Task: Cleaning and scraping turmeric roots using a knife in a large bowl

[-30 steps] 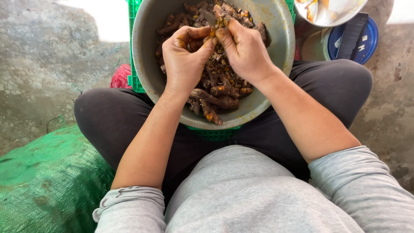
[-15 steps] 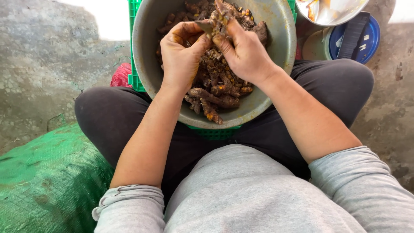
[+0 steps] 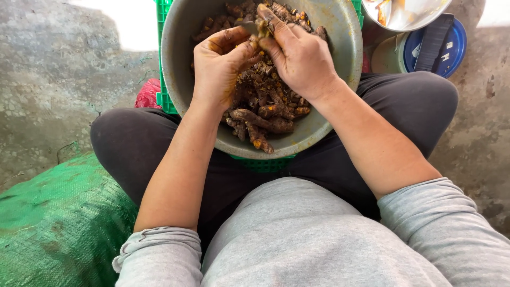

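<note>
A large grey metal bowl (image 3: 340,69) rests on a green plastic crate (image 3: 263,163) between my knees. It holds a heap of brown, orange-fleshed roots (image 3: 260,114). Both hands work together above the heap at the bowl's far side. My left hand (image 3: 220,66) is curled around a small root piece, its fingers stained yellow. My right hand (image 3: 297,53) pinches a short blade (image 3: 245,26) against that same piece, the fingertips meeting the left thumb. The piece itself is mostly hidden by my fingers.
A green woven sack (image 3: 53,223) lies at my left thigh. A red cloth (image 3: 147,94) sits beside the crate. At the top right are a second metal bowl (image 3: 409,13) and a blue lid (image 3: 451,48) with a dark brush on it. Rough concrete floor surrounds me.
Both hands have stayed joined over the heap. The fingers have shifted slightly around the root piece, and the view has tilted a little.
</note>
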